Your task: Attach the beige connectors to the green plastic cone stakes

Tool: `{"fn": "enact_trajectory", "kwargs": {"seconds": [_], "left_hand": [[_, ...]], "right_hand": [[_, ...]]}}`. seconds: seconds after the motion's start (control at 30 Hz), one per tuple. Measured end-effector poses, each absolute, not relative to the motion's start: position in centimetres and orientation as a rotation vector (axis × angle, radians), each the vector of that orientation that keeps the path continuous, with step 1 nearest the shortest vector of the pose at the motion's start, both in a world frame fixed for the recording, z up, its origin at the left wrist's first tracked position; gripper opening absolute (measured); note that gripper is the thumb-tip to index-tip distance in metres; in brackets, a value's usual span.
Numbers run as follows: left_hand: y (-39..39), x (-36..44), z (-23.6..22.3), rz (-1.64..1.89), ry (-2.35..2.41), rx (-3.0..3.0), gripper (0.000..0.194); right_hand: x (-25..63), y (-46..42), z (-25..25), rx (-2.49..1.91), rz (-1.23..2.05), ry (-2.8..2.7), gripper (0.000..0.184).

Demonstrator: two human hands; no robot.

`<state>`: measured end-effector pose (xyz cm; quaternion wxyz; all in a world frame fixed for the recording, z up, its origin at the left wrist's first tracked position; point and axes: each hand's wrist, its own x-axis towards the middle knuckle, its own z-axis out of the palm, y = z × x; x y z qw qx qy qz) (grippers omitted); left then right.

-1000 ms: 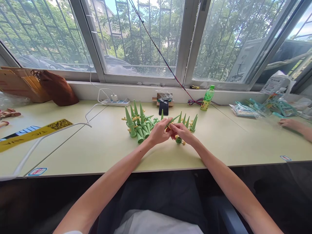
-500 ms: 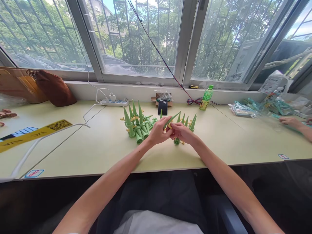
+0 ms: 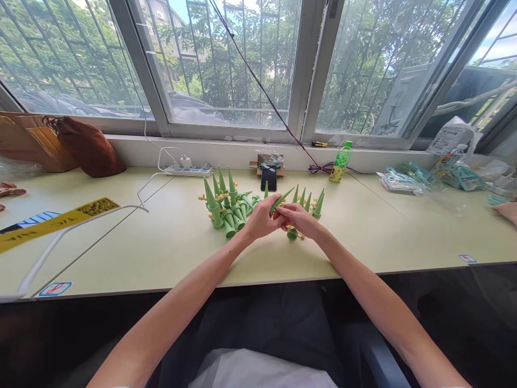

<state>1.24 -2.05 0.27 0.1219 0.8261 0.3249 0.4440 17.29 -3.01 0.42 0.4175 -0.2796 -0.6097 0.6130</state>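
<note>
My left hand [image 3: 262,218] is closed around a green plastic watering spike [image 3: 281,199], its pointed end tilted up and to the right. Against the spike's side, my right hand [image 3: 301,220] pinches a small yellow valve, now mostly hidden by the fingers. To the left of my hands is a group of green watering spikes [image 3: 217,210], some upright with yellow valves, others lying down with open ends toward me. Several more upright spikes [image 3: 319,203] stand just beyond my right hand. A green spike's round open end [image 3: 292,234] shows below that hand.
A phone [image 3: 269,178] leans on a small box behind my hands. A green bottle [image 3: 341,161] and power strip [image 3: 189,170] stand near the window. Packaged items [image 3: 399,180] lie right, near another person's hand [image 3: 507,210]. A white cable [image 3: 141,207] and yellow tag [image 3: 60,223] are left.
My right fingers have closed further over the yellow valve, covering it. The held spike has shifted slightly. At the far right, the other person's hand has moved toward the picture's edge.
</note>
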Motion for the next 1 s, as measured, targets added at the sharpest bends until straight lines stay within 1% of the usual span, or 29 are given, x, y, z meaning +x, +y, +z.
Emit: {"fn": "enact_trajectory", "kwargs": {"seconds": [0.13,0.6,0.67,0.87,1.0], "left_hand": [[-2.06,1.13,0.18,1.242,0.955,2.401,0.054],[-1.81,1.11,-0.05,1.185,0.938,2.444,0.054],[-1.72,1.0,-0.14,1.16,0.946,2.473,0.056],[-1.44,0.47,-0.36,1.057,0.957,2.636,0.057],[-1.4,0.4,-0.5,1.061,0.965,2.656,0.055]], "right_hand": [[17.3,-3.04,0.49,-0.724,1.51,-1.522,0.04],[17.51,-2.65,0.08,-0.785,1.382,-1.604,0.038],[17.48,-2.71,0.08,-0.816,1.289,-1.669,0.039],[17.19,-3.48,0.34,-0.921,0.804,-1.884,0.04],[17.11,-3.54,0.28,-0.925,0.754,-1.894,0.04]]}}
